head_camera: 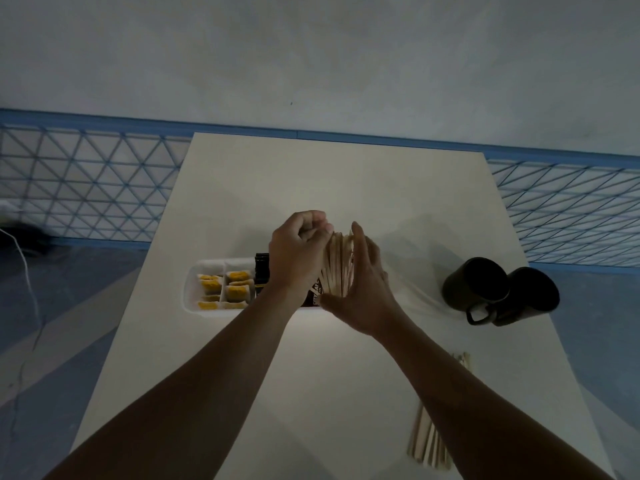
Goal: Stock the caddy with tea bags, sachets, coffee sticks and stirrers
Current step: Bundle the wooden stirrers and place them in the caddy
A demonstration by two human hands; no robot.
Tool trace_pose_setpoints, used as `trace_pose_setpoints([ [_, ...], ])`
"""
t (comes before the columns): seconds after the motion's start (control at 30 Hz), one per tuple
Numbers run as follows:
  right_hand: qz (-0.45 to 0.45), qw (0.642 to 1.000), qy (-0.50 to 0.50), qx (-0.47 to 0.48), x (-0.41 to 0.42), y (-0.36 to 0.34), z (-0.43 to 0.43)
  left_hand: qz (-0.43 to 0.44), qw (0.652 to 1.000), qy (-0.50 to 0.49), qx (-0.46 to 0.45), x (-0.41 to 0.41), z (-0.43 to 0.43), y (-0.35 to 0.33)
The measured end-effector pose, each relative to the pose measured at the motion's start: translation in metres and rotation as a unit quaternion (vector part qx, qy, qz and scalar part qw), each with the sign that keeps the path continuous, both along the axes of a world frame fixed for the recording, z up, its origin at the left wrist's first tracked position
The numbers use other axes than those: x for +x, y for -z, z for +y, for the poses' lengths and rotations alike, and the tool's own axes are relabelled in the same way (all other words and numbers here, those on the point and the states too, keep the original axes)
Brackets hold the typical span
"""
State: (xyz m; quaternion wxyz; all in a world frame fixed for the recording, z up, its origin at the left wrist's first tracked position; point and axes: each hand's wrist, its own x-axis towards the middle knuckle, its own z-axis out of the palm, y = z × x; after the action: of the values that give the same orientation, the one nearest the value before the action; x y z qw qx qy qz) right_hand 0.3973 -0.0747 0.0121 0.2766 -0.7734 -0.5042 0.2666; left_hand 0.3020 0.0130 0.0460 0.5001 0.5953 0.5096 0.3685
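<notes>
Stirrers: one bundle, upright over caddy at tabletop centre; left hand and right hand fingers closed around it, likely squaring ends before insertion.

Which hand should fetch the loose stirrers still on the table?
Right, probably. The leftover stirrers lie near the table's right edge, beside the right forearm. The left hand can steady the stirrer bundle over the caddy while the right hand lets go.

Head view, steeply downward, close
</notes>
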Motion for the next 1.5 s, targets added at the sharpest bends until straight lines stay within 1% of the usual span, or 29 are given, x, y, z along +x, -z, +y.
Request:
trace_pose_setpoints([
  [0.1, -0.029, 0.999, 0.02, -0.01, -0.007, 0.005, 0.002, 0.001, 1.0, 0.003, 0.004, -0.003, 0.001, -0.001],
  [0.2, -0.017, 0.999, 0.045, 0.004, -0.012, 0.007, 0.005, 0.003, 1.0, 0.01, 0.001, -0.009, 0.005, -0.003],
  [0.27, 0.002, 0.998, 0.057, 0.007, -0.011, 0.008, 0.006, 0.035, 0.999, 0.015, -0.002, -0.016, 0.01, -0.006],
  [0.33, 0.008, 0.998, 0.065, 0.012, -0.009, 0.008, 0.007, 0.09, 0.995, 0.031, -0.005, -0.024, 0.017, -0.009],
  [0.43, 0.012, 0.997, 0.069, 0.016, -0.004, 0.007, 0.007, 0.157, 0.981, 0.1, -0.047, -0.037, 0.026, -0.013],
  [0.53, 0.014, 0.997, 0.069, 0.014, 0.002, 0.007, 0.009, 0.184, 0.966, 0.16, -0.085, -0.041, 0.028, -0.013],
  [0.67, 0.015, 0.998, 0.044, 0.034, 0.006, 0.004, 0.009, 0.239, 0.953, 0.174, -0.061, -0.037, 0.025, -0.012],
  [0.8, 0.021, 1.0, 0.018, 0.008, 0.009, 0.007, 0.01, 0.241, 0.954, 0.176, -0.038, -0.029, 0.024, -0.011],
  [0.93, 0.03, 0.999, -0.005, -0.02, 0.012, 0.011, 0.007, 0.203, 0.963, 0.176, -0.018, -0.017, 0.021, -0.012],
  [1.1, 0.073, 0.997, 0.028, -0.01, 0.017, 0.006, 0.01, 0.228, 0.96, 0.163, 0.025, 0.001, 0.023, 0.001],
  [1.23, 0.041, 0.999, 0.024, 0.005, 0.02, 0.005, 0.011, 0.217, 0.958, 0.183, 0.041, 0.009, 0.024, 0.004],
  [1.37, 0.02, 0.999, 0.02, 0.027, 0.02, 0.006, 0.014, 0.246, 0.947, 0.195, 0.072, 0.01, 0.025, 0.007],
  [1.43, 0.011, 0.999, 0.027, 0.022, 0.021, 0.007, 0.015, 0.254, 0.945, 0.188, 0.082, 0.011, 0.023, 0.007],
  [1.5, 0.023, 0.999, 0.043, 0.0, 0.022, 0.008, 0.014, 0.249, 0.95, 0.173, 0.078, 0.011, 0.022, 0.006],
])
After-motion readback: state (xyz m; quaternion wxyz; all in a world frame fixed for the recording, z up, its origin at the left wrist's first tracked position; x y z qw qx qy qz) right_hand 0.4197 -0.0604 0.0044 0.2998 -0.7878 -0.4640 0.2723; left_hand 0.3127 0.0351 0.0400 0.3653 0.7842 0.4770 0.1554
